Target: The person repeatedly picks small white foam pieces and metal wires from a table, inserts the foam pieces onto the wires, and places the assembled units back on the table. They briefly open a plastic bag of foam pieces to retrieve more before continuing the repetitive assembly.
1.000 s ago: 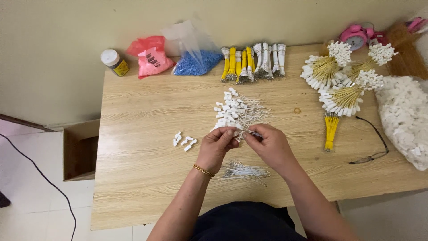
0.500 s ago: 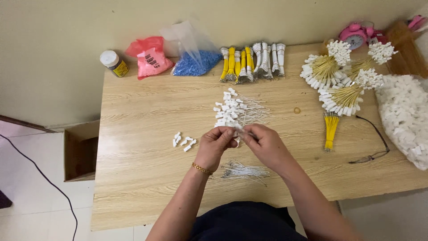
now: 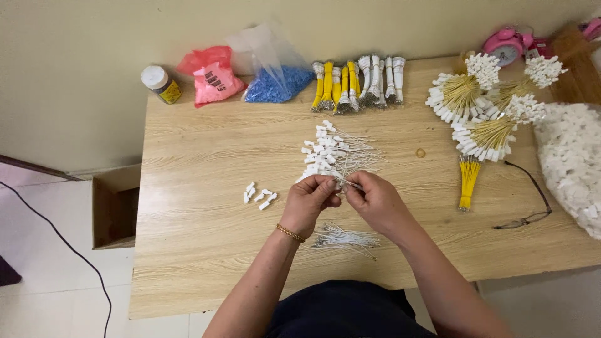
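My left hand [image 3: 314,201] and my right hand [image 3: 372,199] meet over the middle of the wooden table [image 3: 188,263]. Between their fingertips they pinch a thin white wire with a small white plastic piece on its end. Just beyond the fingers lies a fanned pile of white-tipped wires [image 3: 332,153]. A few loose white plastic pieces [image 3: 260,195] lie to the left of my left hand. A loose bunch of bare white wires [image 3: 344,238] lies near my wrists. A gold bracelet sits on my left wrist.
Along the far edge stand a small jar [image 3: 159,83], a pink bag [image 3: 213,78], a clear bag of blue beads [image 3: 275,78] and yellow and white wire bundles [image 3: 357,81]. Finished bunches [image 3: 482,112], a heap of white pieces [image 3: 573,163] and eyeglasses [image 3: 526,216] lie right. An open cardboard box [image 3: 116,206] sits on the floor.
My two hands have drawn closer together at the fingertips; the wire between them is shorter in view. Nothing else on the table has moved.
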